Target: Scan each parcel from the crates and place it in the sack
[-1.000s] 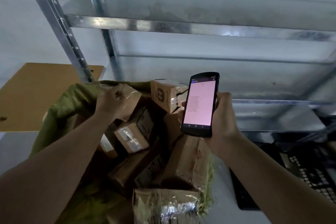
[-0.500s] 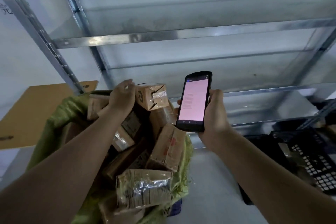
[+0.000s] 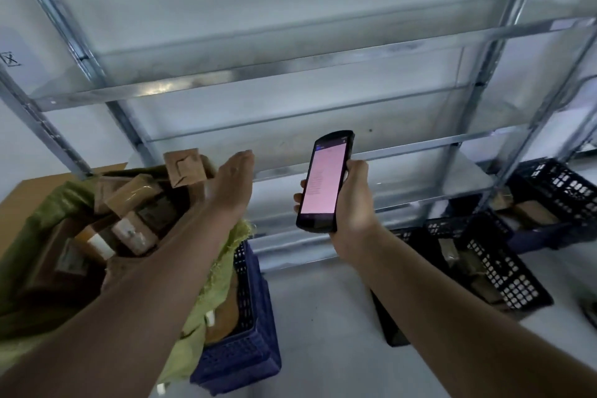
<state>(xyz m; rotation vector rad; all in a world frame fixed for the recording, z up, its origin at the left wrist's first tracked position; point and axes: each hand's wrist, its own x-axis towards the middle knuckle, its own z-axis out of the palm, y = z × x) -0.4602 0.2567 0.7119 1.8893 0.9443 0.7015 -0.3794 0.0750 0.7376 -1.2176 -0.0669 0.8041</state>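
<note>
Bare metal shelving [image 3: 290, 68] ahead; my left hand [image 3: 234, 184] has let go of the parcel [image 3: 184, 168], now atop the green sack [image 3: 48, 213], and hangs flat, empty; my right hand [image 3: 352, 200] grips the scanner [image 3: 323, 181]; the crates [image 3: 504, 271] next, I reckon.

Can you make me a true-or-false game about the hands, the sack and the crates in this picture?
1. The right hand holds a scanner with a pink screen. True.
2. The left hand grips a parcel. False: its fingers are straight and it holds nothing.
3. The green sack has cardboard parcels in it. True.
4. The crates on the right are red. False: the black crates there have mesh sides.
</note>
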